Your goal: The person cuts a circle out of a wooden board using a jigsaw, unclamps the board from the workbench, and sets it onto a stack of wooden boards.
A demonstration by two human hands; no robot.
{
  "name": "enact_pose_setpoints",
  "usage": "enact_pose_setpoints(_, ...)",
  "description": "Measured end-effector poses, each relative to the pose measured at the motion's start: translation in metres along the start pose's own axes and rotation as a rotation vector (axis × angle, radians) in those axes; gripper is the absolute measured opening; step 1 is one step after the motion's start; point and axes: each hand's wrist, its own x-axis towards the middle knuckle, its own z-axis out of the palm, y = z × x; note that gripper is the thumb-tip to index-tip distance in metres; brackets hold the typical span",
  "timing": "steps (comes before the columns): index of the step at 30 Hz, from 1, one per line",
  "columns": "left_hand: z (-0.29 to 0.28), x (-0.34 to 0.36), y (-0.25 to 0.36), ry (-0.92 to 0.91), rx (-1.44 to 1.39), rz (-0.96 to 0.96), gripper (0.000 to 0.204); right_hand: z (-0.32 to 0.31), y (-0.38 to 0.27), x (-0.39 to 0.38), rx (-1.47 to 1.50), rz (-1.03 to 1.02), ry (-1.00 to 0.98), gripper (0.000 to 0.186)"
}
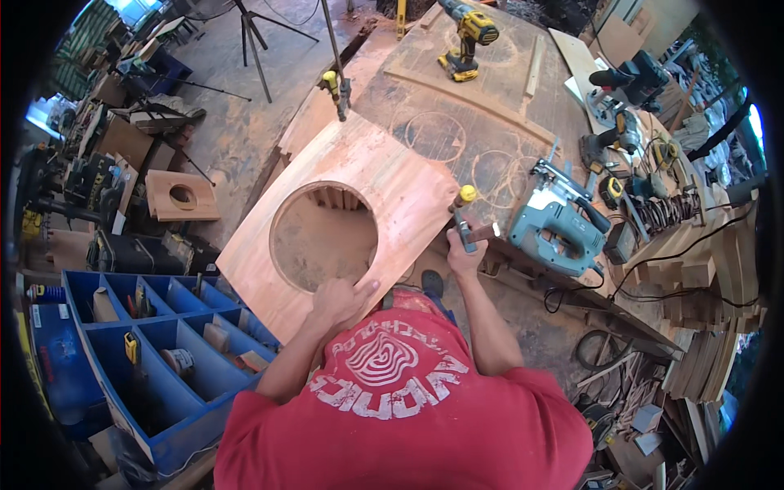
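A pale wooden board (pixel 400 171) with a large round hole juts over the near edge of the workbench. Through the hole, a dusty brown surface shows. My left hand (pixel 339 302) grips the board's near edge beside the hole, its fingers bent and partly hidden. At the board's right corner, my right hand (pixel 465 255) is closed around a bar clamp (pixel 468 233) with a yellow end and a dark bar. A second clamp (pixel 336 91), also yellow-tipped, sits at the far corner of the board.
On the bench (pixel 392 98) lie a teal jigsaw (pixel 559 224) to the right and a yellow cordless drill (pixel 465 41) at the back. A blue divided box (pixel 155 327) stands at left, near a smaller holed board (pixel 181 196). Wood strips (pixel 702 269) pile up at right.
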Motion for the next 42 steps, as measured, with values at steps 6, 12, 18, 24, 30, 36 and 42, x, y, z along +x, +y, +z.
enact_pose_setpoints(6, -0.005, -0.003, 0.002, 0.046, -0.098, 0.018, 0.089, 0.000, 0.004, 0.001, 0.128, 0.083, 0.015, 0.041)
enact_pose_setpoints(12, -0.013, 0.007, 0.016, 0.087, -0.162, 0.101, 0.056, 0.000, 0.016, -0.008, 0.155, 0.079, 0.025, 0.046)
enact_pose_setpoints(18, -0.098, 0.091, 0.123, 0.675, -0.137, 1.278, 0.060, -0.005, 0.017, -0.001, 0.080, 0.117, -0.036, 0.046)
enact_pose_setpoints(24, -0.135, 0.123, 0.192, 0.131, 0.492, 1.259, 0.041, -0.001, 0.007, 0.006, 0.056, 0.043, -0.014, 0.044)
enact_pose_setpoints(30, -0.120, 0.109, 0.196, 0.315, 0.329, 0.910, 0.037, 0.010, 0.009, 0.002, 0.076, 0.003, 0.109, 0.034)
enact_pose_setpoints(36, -0.028, 0.097, 0.067, 0.561, -0.321, 0.620, 0.073, -0.024, -0.026, 0.035, 0.213, 0.269, -0.131, 0.028)
enact_pose_setpoints(42, 0.022, 0.035, -0.005, 0.446, -0.107, 0.394, 0.105, 0.000, -0.052, -0.024, 0.047, 0.404, 0.124, 0.037)
